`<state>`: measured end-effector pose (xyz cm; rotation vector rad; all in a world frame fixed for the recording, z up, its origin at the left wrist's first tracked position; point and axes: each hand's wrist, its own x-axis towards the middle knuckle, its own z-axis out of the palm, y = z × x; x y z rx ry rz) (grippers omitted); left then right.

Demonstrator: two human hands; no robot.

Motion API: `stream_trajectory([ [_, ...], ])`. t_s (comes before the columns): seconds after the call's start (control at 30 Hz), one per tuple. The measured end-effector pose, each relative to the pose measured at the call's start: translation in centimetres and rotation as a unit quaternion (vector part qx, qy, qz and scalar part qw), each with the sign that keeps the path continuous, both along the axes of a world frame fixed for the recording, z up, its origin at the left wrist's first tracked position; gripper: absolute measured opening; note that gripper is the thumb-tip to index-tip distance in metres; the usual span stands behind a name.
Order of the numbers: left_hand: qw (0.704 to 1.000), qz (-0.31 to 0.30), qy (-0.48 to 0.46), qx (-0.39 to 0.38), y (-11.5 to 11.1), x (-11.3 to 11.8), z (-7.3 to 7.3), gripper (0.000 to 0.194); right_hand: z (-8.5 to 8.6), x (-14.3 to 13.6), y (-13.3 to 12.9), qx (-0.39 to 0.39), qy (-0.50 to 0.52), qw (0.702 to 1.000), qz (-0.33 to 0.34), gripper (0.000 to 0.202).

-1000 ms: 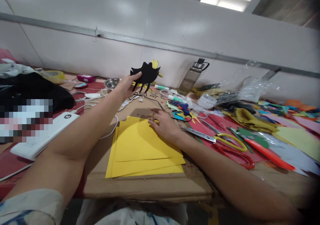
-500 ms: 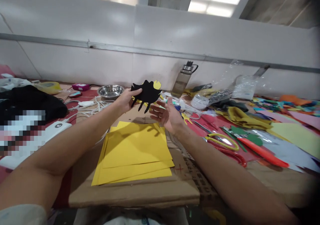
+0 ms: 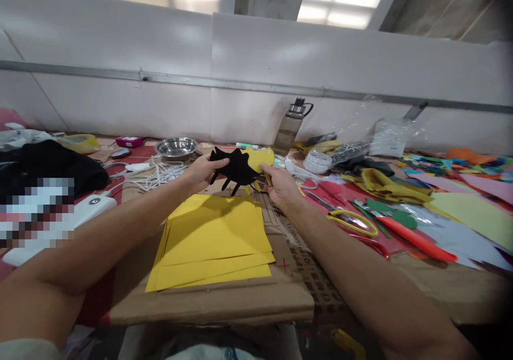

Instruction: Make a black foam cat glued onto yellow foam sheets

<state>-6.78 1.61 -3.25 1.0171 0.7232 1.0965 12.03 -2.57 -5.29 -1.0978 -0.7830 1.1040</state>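
A black cut-out shape (image 3: 234, 166), with a jagged top edge and narrow legs below, is pinched by my left hand (image 3: 203, 171) at its left end. My right hand (image 3: 278, 185) grips a yellow cut-out shape (image 3: 261, 159) between thumb and fingers. The yellow piece partly lies behind the black one, and I cannot tell whether they are joined. Both are held up above several yellow sheets (image 3: 216, 237), stacked loosely on a cardboard slab (image 3: 208, 309).
To the right lie yellow-handled scissors (image 3: 355, 222), a red-orange cutter (image 3: 417, 239) and coloured paper pieces. Farther back stand a metal bowl (image 3: 176, 147), a water bottle (image 3: 289, 127) and a white tape roll (image 3: 317, 161). White cables and a power bank (image 3: 86, 213) are at left.
My right hand was spread open beside the black shape and has closed on the yellow one. More of the yellow shape now shows, and the black shape has come down slightly.
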Motion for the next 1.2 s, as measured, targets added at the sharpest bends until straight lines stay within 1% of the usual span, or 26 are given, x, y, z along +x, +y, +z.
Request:
stream_trajectory([
  [0.1, 0.996, 0.089, -0.003, -0.029, 0.3, -0.6, -0.2, 0.014, 0.2, 0.5, 0.3, -0.001, 0.024, 0.999, -0.037, 0.003],
  [0.13, 0.993, 0.111, -0.002, -0.037, 0.4, -0.8, -0.3, 0.014, 0.2, 0.6, 0.4, 0.0, 0.028, 0.999, -0.042, 0.004],
  [0.23, 0.989, 0.14, 0.006, -0.056, 0.7, -1.4, -0.9, 0.013, 0.4, 0.5, 0.3, 0.008, 0.028, 0.999, -0.042, 0.008],
  [0.4, 0.986, 0.145, 0.012, -0.084, 1.0, -1.9, -2.0, 0.012, 0.6, 0.4, 0.2, 0.018, 0.02, 0.999, -0.048, 0.008],
  [0.53, 0.984, 0.143, 0.013, -0.101, 1.3, -1.7, -2.4, 0.011, 0.6, 0.3, 0.2, 0.024, 0.011, 0.999, -0.04, 0.011],
  [0.6, 0.984, 0.145, 0.012, -0.1, 1.6, -1.7, -2.4, 0.014, 0.5, 0.2, 0.1, 0.025, 0.004, 0.999, -0.032, 0.014],
  [0.73, 0.984, 0.158, 0.003, -0.087, 2.2, -2.1, -2.1, 0.022, 0.4, 0.1, 0.0, 0.023, -0.009, 0.999, -0.028, 0.019],
  [1.0, 0.98, 0.189, -0.012, -0.069, 3.6, -3.8, -1.1, 0.015, -0.3, 0.3, 0.4, 0.011, -0.046, 0.999, -0.019, 0.023],
  [1.1, 0.978, 0.2, -0.021, -0.056, 3.6, -4.3, -0.8, 0.016, -0.7, 0.0, 0.6, -0.006, -0.083, 0.996, 0.006, 0.023],
  [1.17, 0.981, 0.187, -0.028, -0.048, 3.4, -4.4, -0.4, 0.015, -0.9, -0.2, 0.7, -0.019, -0.118, 0.992, 0.032, 0.025],
  [1.2, 0.983, 0.176, -0.03, -0.045, 3.1, -4.3, -0.3, 0.015, -0.8, -0.3, 0.6, -0.024, -0.137, 0.989, 0.041, 0.029],
])
